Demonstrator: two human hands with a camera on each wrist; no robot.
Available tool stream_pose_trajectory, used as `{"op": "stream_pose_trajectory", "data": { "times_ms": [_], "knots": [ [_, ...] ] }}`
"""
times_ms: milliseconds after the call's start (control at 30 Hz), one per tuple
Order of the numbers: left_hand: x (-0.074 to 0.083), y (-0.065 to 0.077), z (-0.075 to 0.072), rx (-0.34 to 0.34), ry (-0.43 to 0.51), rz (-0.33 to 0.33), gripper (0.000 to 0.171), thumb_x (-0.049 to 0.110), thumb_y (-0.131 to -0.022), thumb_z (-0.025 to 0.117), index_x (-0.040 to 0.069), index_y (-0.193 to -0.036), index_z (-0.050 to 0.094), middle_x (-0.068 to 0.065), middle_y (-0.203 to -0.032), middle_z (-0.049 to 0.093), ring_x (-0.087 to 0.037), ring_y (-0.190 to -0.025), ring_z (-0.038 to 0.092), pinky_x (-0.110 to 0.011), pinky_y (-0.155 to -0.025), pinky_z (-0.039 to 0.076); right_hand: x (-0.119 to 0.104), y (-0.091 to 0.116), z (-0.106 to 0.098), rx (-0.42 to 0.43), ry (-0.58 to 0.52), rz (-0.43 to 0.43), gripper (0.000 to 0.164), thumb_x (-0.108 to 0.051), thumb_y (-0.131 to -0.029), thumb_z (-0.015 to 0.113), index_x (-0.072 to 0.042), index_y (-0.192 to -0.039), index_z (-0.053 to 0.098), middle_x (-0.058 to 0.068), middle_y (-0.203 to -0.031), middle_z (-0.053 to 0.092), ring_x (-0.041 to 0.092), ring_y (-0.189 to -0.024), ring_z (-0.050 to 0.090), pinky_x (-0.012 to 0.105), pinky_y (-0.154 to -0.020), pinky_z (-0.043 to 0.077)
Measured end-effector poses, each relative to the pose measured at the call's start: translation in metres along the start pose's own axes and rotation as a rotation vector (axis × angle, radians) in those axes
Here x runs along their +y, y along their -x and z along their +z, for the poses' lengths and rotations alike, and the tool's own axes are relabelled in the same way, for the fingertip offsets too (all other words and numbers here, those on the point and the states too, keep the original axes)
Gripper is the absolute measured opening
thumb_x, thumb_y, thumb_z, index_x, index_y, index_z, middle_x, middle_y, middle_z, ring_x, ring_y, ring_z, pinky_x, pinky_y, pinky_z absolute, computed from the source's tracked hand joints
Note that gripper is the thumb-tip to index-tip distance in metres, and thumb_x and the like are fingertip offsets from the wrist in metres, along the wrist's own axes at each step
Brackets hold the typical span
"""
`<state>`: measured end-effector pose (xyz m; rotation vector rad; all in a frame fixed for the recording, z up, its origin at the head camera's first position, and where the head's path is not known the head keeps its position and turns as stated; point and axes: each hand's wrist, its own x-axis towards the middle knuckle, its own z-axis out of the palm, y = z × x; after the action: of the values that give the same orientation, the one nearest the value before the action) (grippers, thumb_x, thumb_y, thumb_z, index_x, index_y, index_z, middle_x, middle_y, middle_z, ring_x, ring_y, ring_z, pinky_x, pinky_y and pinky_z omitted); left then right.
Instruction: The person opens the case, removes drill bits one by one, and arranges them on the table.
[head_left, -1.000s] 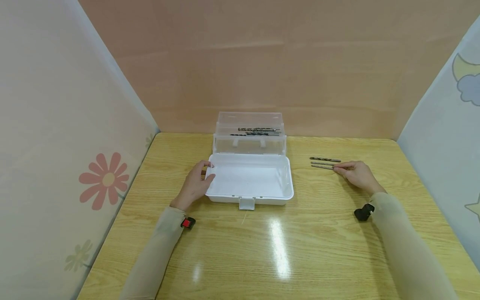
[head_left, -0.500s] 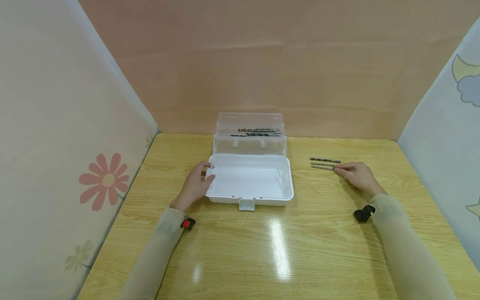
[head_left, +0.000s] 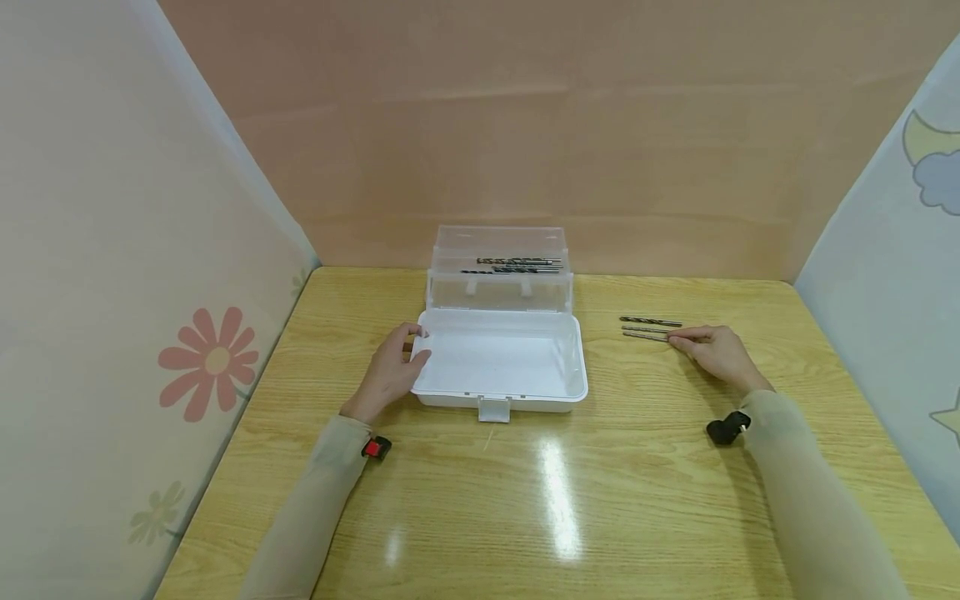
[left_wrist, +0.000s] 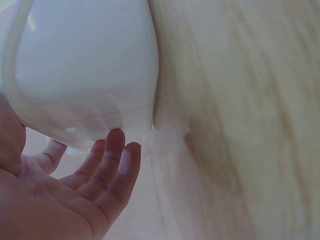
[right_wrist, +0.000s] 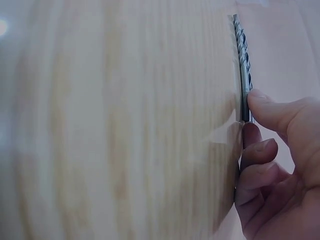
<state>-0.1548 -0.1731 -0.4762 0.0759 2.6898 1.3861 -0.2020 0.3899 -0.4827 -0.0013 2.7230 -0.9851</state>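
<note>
In the head view, the right hand (head_left: 712, 350) has its grip narrow, thumb and fingertips pinched on the right end of the nearest drill bit (head_left: 643, 337), which lies on the table (head_left: 637, 492) to the right of the white box (head_left: 581, 367). Two more drill bits (head_left: 650, 321) lie just beyond it, roughly parallel. The left hand (head_left: 386, 371) holds the box's left end, thumb over the rim; more bits show at the raised clear lid (head_left: 450, 289). The left wrist view shows that grip from outside, fingers spread and bent against the end wall; the box looks like light, fairly stiff, smooth plastic, best held at rim and wall together. In the right wrist view, thumb and finger meet at the shank. The bit should be rigid, small and slick, likely to roll; the plain shank seems the better hold, away from the fluted edges.
</note>
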Motion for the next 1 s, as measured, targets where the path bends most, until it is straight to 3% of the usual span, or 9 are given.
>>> {"op": "stream_pose_trajectory", "data": {
  "times_ms": [433, 767, 1000],
  "knots": [
    [-0.001, 0.0, 0.0, -0.008, -0.007, -0.006, 0.036, 0.023, -0.108, 0.061, 0.011, -0.141, 0.053, -0.017, -0.151, 0.054, -0.038, -0.126, 0.06, -0.052, -0.099, 0.057, -0.009, 0.003, -0.008, 0.094, -0.045, -0.003, 0.061, -0.049, -0.11, 0.053, 0.002, -0.141, 0.065, 0.033, -0.149, 0.057, 0.055, -0.143, 0.046, 0.072, -0.114, 0.038],
    [0.0, -0.002, -0.001, -0.005, -0.015, -0.01, 0.037, 0.023, -0.108, 0.06, 0.01, -0.142, 0.053, -0.017, -0.154, 0.053, -0.039, -0.129, 0.061, -0.055, -0.103, 0.057, -0.062, -0.008, -0.028, 0.08, -0.095, -0.023, 0.076, -0.066, -0.104, 0.052, -0.007, -0.152, 0.057, 0.025, -0.16, 0.05, 0.049, -0.149, 0.041, 0.074, -0.118, 0.033],
    [0.001, -0.001, -0.001, -0.006, -0.007, -0.004, 0.036, 0.023, -0.108, 0.06, 0.011, -0.141, 0.054, -0.017, -0.154, 0.053, -0.04, -0.127, 0.062, -0.054, -0.101, 0.057, -0.104, -0.018, -0.029, 0.068, -0.114, -0.068, 0.074, -0.066, -0.103, 0.056, -0.01, -0.15, 0.06, 0.022, -0.16, 0.051, 0.044, -0.147, 0.046, 0.069, -0.118, 0.037]
  ]
}}
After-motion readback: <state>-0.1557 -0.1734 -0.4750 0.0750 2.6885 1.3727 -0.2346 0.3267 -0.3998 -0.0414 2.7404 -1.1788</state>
